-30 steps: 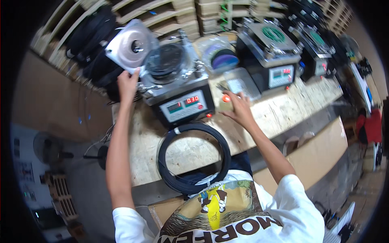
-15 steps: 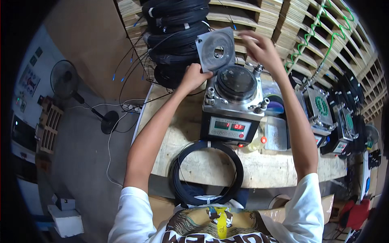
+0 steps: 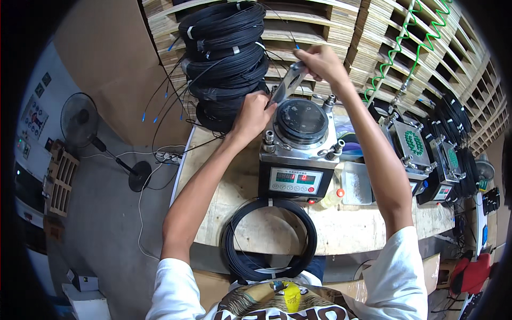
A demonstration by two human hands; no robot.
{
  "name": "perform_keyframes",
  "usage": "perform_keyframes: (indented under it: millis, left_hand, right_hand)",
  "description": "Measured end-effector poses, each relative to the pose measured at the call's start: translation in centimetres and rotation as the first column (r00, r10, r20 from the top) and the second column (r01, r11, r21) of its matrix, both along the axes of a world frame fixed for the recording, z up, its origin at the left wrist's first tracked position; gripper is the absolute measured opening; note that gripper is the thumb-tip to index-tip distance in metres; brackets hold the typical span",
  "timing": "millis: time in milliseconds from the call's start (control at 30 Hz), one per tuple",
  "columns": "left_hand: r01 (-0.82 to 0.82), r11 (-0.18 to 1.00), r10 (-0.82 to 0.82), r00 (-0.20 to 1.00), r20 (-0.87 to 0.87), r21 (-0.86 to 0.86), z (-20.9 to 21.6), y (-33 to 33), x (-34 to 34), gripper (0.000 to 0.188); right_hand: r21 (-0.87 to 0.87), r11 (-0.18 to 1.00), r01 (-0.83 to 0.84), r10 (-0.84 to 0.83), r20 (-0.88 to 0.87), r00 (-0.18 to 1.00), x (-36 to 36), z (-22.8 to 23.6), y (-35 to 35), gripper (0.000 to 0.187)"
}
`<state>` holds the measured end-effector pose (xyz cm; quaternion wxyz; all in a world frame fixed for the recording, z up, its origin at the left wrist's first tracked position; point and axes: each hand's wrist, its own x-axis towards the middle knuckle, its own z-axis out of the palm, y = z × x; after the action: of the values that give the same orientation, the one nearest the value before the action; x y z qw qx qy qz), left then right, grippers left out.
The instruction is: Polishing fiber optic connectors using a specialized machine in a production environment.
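Observation:
A square grey metal plate (image 3: 289, 84) with a round hole stands steeply tilted, nearly edge-on, above the back left of a polishing machine (image 3: 296, 159). My left hand (image 3: 253, 116) grips its lower left edge. At the upper right corner of the plate, my right hand (image 3: 323, 64) has its fingers closed on it. Below, the machine's round dark disc (image 3: 302, 118) lies uncovered, with metal clamp posts (image 3: 335, 150) at the corners. The machine's lit control panel (image 3: 295, 180) faces me.
A coil of black cable (image 3: 230, 234) lies at the table's front edge. Stacked black cable coils (image 3: 224, 64) rise behind left. Right of the machine are a clear tray (image 3: 356, 184), an orange-capped bottle (image 3: 335, 197) and another machine (image 3: 409, 144). A standing fan (image 3: 80, 117) is at far left.
The plate has turned from face-on to nearly edge-on. My right hand, earlier apart from it, has come left and taken hold of its upper corner. The view has shifted slightly.

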<state>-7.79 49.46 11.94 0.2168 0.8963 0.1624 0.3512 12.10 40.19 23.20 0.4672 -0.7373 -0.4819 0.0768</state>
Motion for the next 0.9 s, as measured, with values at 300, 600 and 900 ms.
perform_keyframes:
  millis: [300, 600, 900]
  left_hand:
    - [0.322, 0.459, -0.288, 0.936, 0.204, -0.828, 4.2, -0.6, -1.7, 0.071]
    - [0.218, 0.407, -0.174, 0.972, 0.159, -0.887, -0.6, 1.3, -0.4, 0.066]
    - [0.15, 0.383, -0.171, 0.981, 0.09, -0.911, -1.4, 0.7, -1.3, 0.067]
  right_hand:
    - [0.399, 0.917, -0.018, 0.242, -0.518, 0.82, 1.0, -4.6, -9.9, 0.046]
    - [0.227, 0.972, -0.057, 0.198, -0.667, 0.718, 2.3, -12.5, -11.1, 0.034]
    - [0.163, 0.986, -0.032, 0.13, -0.635, 0.761, 1.8, -14.7, -12.0, 0.039]
